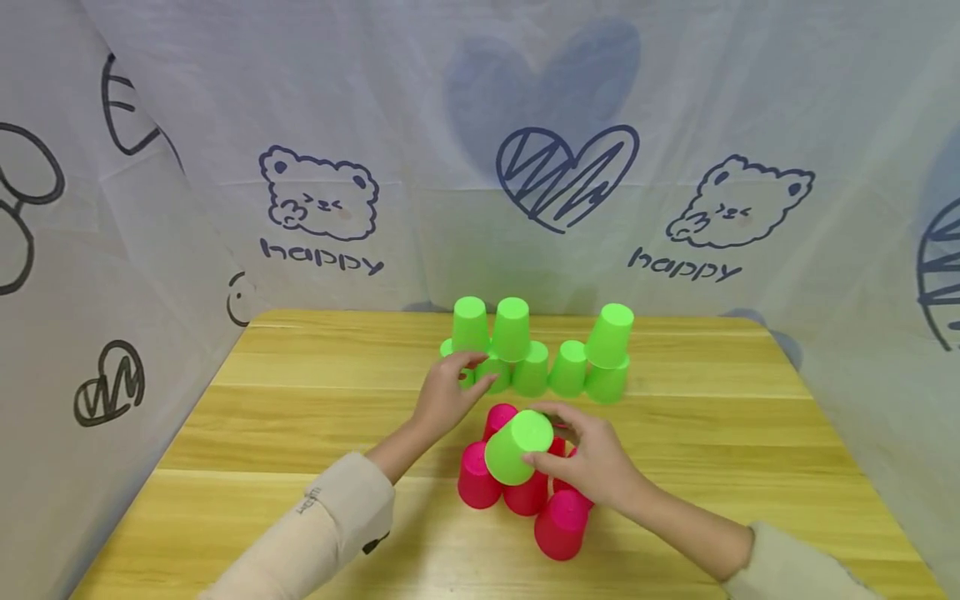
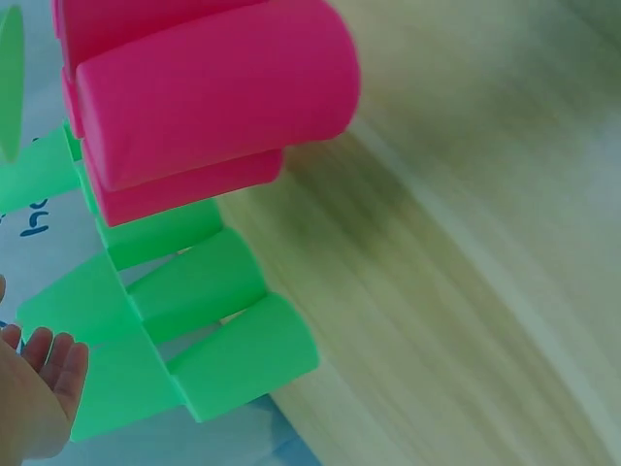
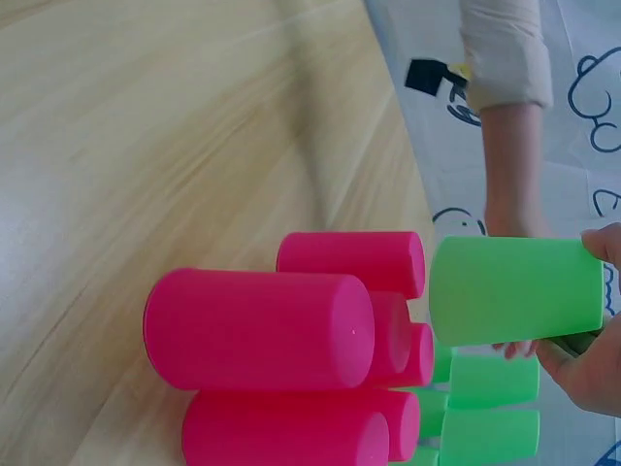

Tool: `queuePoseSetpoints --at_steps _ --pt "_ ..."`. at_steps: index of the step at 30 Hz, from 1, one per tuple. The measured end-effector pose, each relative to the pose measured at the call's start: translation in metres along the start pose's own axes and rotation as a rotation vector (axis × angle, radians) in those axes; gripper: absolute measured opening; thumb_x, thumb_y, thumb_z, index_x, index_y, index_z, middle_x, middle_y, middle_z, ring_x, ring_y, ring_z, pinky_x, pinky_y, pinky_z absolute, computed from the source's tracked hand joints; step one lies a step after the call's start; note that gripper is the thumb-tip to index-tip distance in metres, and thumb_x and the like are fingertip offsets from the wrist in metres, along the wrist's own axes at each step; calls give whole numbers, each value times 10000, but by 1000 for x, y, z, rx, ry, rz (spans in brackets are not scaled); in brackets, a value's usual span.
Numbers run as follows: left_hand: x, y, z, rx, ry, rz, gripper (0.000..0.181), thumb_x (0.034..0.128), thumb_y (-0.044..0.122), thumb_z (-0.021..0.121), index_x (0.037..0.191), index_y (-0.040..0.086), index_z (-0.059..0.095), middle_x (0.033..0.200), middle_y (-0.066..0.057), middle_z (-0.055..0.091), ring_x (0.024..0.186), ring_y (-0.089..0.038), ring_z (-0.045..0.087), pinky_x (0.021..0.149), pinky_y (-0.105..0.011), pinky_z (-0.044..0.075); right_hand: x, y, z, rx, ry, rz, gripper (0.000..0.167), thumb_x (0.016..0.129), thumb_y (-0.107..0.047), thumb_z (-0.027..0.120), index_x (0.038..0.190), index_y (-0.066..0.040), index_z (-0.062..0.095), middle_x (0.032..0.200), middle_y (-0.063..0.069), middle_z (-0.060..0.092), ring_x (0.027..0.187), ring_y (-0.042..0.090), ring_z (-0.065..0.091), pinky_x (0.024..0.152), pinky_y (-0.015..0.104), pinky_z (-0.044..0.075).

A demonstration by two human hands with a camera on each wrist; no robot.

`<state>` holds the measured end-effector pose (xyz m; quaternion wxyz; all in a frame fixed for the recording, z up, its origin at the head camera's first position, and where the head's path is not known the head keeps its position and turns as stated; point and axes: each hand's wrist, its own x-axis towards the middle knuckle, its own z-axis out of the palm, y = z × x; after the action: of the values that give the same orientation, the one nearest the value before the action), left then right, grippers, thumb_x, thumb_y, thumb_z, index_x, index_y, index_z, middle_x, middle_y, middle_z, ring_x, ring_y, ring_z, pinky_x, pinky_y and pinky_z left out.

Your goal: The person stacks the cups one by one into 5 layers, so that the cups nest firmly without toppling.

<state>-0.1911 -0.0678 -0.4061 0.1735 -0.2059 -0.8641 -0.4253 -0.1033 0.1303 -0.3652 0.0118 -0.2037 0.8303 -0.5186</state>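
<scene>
My right hand (image 1: 596,458) grips an upside-down green cup (image 1: 513,454) by thumb and fingers, above a group of pink-red cups (image 1: 480,477). The same cup (image 3: 514,291) appears side-on in the right wrist view. At the back, several green cups (image 1: 531,371) stand upside down in a row. Three more sit on them: two side by side, a green cup (image 1: 470,323) and its neighbour (image 1: 513,329), and across a gap another green cup (image 1: 611,335) at the right. My left hand (image 1: 442,396), fingers apart and holding nothing, is in front of the row's left end, hiding part of it.
Several pink-red cups stand upside down close together on the wooden table (image 1: 300,417), the nearest cup (image 1: 562,525) towards the front. A white cloth (image 1: 442,225) with drawings hangs behind the table's far edge and along both sides.
</scene>
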Motion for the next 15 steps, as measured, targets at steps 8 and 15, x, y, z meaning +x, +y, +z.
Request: queuePoseSetpoints --at_steps 8,15 --pt "-20 -9 -4 -55 -25 -64 307 792 99 718 1053 -43 642 1006 -167 681 931 -306 643 749 -416 561 8 2 -7 -21 53 13 459 756 -34 731 1182 23 569 1111 164 637 1009 300 623 856 296 541" --pt "-37 -11 -5 -90 -53 -96 299 791 89 715 1050 -42 646 1009 -169 678 927 -298 630 759 -420 556 17 5 -14 -23 100 -7 437 777 -40 719 1178 45 567 1097 183 631 1025 313 602 897 388 519"
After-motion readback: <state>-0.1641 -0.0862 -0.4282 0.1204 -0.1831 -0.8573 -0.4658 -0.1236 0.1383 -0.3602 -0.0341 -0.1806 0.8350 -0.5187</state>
